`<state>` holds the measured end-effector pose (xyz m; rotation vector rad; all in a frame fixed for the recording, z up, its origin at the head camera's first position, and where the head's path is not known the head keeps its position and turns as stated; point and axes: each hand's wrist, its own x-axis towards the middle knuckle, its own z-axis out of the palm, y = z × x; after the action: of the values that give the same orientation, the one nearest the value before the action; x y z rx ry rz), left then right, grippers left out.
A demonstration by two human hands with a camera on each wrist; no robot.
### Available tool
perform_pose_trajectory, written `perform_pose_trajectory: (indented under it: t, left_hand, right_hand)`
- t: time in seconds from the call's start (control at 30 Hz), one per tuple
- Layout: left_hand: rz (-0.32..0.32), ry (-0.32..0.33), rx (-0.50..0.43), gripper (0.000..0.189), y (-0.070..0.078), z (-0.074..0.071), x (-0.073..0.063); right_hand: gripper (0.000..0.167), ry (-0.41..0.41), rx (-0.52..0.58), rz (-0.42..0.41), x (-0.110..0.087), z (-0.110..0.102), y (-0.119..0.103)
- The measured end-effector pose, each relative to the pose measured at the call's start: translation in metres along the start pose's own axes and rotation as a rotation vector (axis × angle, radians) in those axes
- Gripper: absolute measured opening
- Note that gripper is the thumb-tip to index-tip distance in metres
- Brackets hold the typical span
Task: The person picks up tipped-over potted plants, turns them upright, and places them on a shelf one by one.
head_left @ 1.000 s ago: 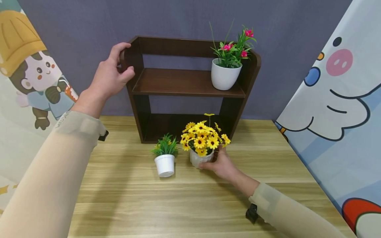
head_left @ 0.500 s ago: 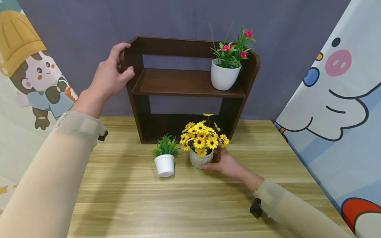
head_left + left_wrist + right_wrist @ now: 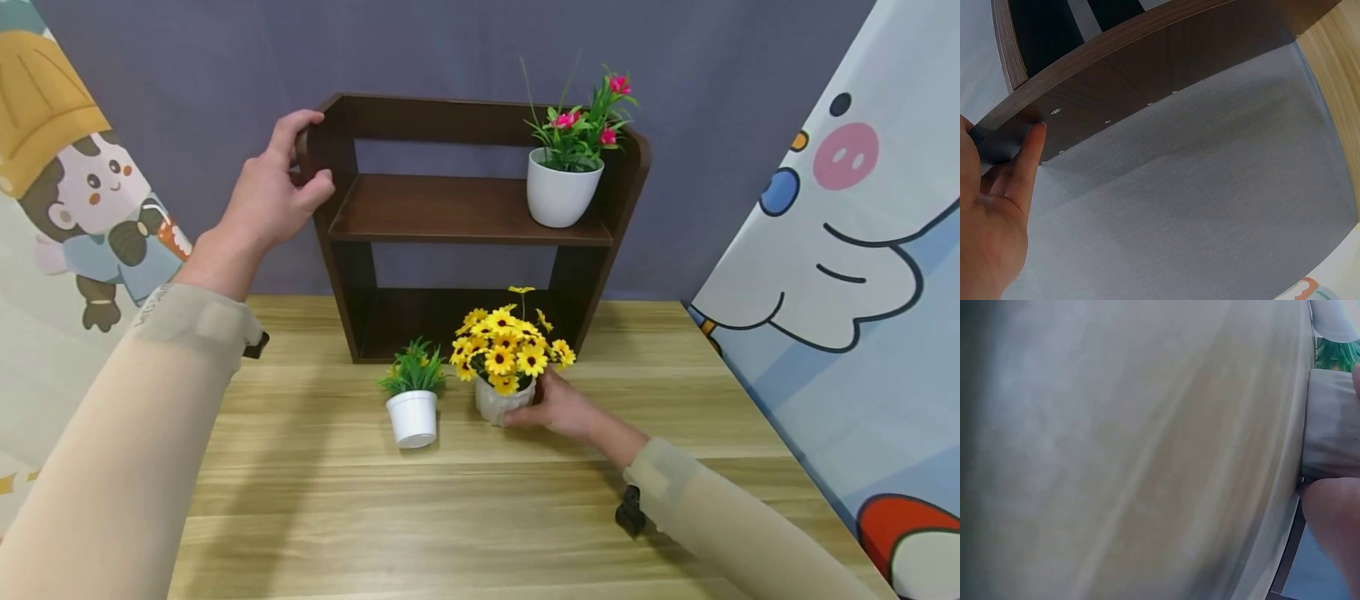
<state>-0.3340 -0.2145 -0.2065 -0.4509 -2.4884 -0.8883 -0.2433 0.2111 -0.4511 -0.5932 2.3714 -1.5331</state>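
Observation:
A dark brown two-tier shelf [image 3: 465, 200] stands at the back of the table. My left hand [image 3: 258, 200] grips the upper part of its left side panel; in the left wrist view, a finger [image 3: 1029, 162] lies against the panel's outer face. In front of the shelf, a potted plant with yellow flowers [image 3: 502, 354] sits upright on the wood. My right hand [image 3: 562, 410] holds its whitish pot [image 3: 491, 403] from the right, thumb in front, other fingers partly hidden behind. The right wrist view shows only an edge of that pot [image 3: 1334, 425] and part of the hand.
Left of the yellow flowers is a small green plant in a white pot [image 3: 412, 419]. A white pot with pink flowers [image 3: 561, 190] occupies the right end of the upper shelf. Printed cartoon panels border the wood-grain table [image 3: 420, 517] left and right.
My right hand slid slightly right from the yellow-flower pot, then came back against it. The pot stays in place. My left hand keeps its hold on the shelf.

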Motion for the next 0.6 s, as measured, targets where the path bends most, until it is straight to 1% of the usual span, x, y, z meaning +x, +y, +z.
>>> perform_pose_trajectory:
  t: [0.17, 0.3, 0.43, 0.6]
  left_hand:
    - [0.004, -0.003, -0.008, 0.070, -0.001, 0.000, 0.000]
    - [0.005, -0.005, -0.012, 0.070, -0.001, 0.001, 0.000]
    - [0.013, -0.006, -0.002, 0.069, -0.002, 0.003, -0.001]
    - [0.018, 0.004, 0.016, 0.069, -0.001, 0.002, 0.000]
  right_hand:
    - [0.089, 0.004, 0.012, 0.003, 0.002, 0.002, 0.000]
    - [0.089, 0.020, -0.016, 0.000, 0.001, 0.004, -0.002]
    - [0.090, 0.048, -0.050, 0.016, -0.002, 0.005, -0.006]
    - [0.081, 0.094, -0.113, 0.053, -0.005, 0.004, -0.016]
